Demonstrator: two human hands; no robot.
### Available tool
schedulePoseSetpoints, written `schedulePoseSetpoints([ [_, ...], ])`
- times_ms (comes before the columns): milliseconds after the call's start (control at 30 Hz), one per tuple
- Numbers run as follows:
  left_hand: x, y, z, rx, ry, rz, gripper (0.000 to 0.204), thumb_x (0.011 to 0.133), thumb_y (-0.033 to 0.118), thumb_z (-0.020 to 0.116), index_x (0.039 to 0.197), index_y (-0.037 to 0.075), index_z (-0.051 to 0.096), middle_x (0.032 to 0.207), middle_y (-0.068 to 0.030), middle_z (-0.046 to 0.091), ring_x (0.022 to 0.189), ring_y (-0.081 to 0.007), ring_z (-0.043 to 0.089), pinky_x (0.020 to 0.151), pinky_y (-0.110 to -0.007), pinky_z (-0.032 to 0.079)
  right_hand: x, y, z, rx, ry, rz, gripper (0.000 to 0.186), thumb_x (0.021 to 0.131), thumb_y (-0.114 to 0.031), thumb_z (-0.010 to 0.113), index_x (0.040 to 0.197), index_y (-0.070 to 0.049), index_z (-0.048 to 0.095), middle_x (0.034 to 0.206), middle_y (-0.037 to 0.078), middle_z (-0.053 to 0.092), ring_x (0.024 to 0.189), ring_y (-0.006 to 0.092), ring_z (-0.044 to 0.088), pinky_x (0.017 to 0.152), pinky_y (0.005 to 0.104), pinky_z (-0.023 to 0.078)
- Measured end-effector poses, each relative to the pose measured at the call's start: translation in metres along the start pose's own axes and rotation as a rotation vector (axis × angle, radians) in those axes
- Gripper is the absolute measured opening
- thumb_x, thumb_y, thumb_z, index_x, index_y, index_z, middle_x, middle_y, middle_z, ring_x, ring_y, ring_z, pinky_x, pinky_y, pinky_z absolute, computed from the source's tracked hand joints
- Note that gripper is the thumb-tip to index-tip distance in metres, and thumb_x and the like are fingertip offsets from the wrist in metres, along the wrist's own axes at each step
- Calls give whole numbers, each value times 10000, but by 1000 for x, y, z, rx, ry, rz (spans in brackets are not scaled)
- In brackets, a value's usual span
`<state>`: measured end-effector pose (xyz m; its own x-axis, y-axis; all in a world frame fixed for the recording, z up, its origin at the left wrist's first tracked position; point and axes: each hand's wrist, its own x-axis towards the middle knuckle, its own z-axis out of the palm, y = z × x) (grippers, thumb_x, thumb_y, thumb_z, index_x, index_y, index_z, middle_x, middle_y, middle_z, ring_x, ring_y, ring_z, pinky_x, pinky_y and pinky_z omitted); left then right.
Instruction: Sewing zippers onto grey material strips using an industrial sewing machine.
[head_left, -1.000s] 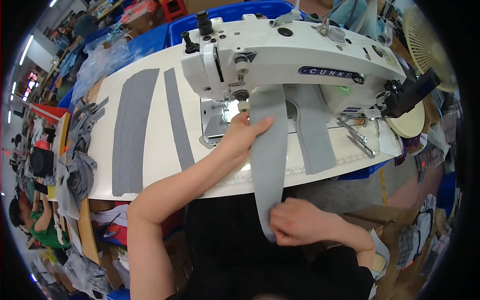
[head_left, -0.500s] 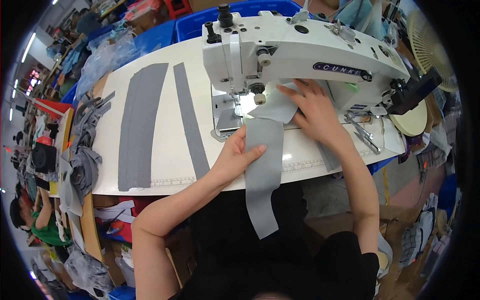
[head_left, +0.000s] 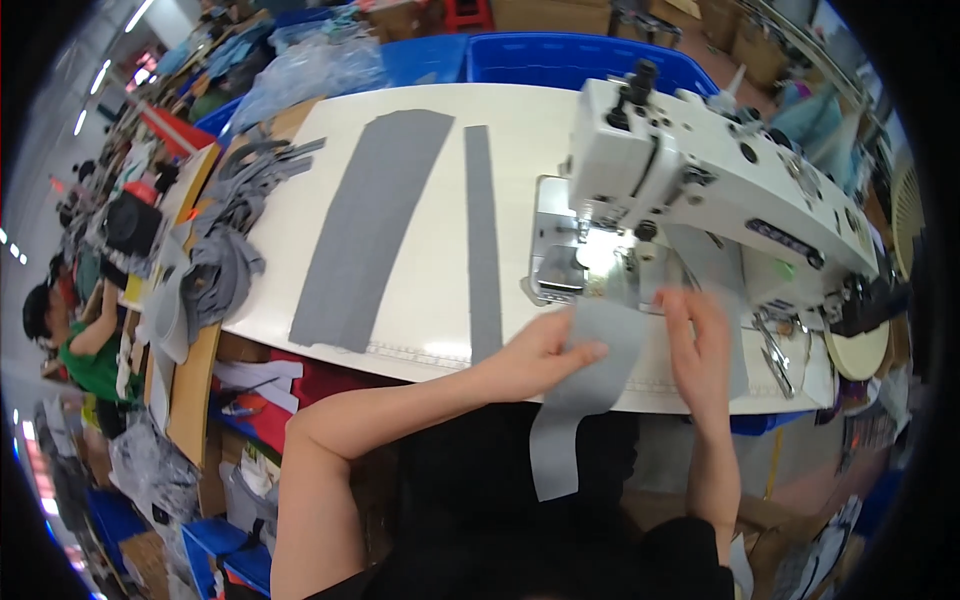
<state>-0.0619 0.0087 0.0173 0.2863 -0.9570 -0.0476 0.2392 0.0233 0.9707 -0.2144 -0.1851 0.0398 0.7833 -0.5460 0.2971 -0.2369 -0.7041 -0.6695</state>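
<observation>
My left hand (head_left: pixel 545 352) grips a light grey fabric strip (head_left: pixel 610 345), thumb on top, fingers mostly beneath. The strip's wavy lower end hangs over the table's front edge by my lap. Its upper end is in front of the lit needle area of a white sewing machine (head_left: pixel 720 150). My right hand (head_left: pixel 700 340), smeared by motion, is just right of the strip's upper part; whether it pinches anything is unclear. Another grey fabric piece (head_left: pixel 738 350) lies beneath the machine arm, running toward the front edge beside my right hand.
On the white table (head_left: pixel 270 290) lie a wide grey panel (head_left: pixel 375 230) and a narrow grey strip (head_left: pixel 482 240). Grey scraps (head_left: pixel 222 270) are heaped at the left edge. Metal scissors-like tools (head_left: pixel 775 360) sit at right. A blue bin (head_left: pixel 590 58) stands behind. Another person (head_left: pixel 90 345) works far left.
My right hand has come back from the fabric under the machine arm toward me. My left hand still holds the strip, now slightly farther from the needle. The whole view has shifted.
</observation>
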Motion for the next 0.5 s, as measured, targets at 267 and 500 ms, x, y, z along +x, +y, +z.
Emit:
schedulePoseSetpoints([
  [267, 13, 30, -37, 548, -25, -145, 308, 993, 261, 688, 1130, 10, 573, 1171, -226, 645, 1041, -338, 655, 840, -382, 515, -28, -16, 31, 307, -133, 97, 200, 1014, -170, 656, 928, 9, 633, 717, 53, 604, 695, 96, 506, 637, 280, 417],
  [500, -6, -12, -119, 1330, 474, 462, 268, 929, 174, 729, 1134, 33, 629, 1385, -208, 588, 1250, -409, 566, 1092, -478, 431, -28, -39, 38, 315, -309, 182, 219, 1080, -207, 585, 947, -40, 537, 779, -39, 479, 756, 58, 404, 661, 239, 350],
])
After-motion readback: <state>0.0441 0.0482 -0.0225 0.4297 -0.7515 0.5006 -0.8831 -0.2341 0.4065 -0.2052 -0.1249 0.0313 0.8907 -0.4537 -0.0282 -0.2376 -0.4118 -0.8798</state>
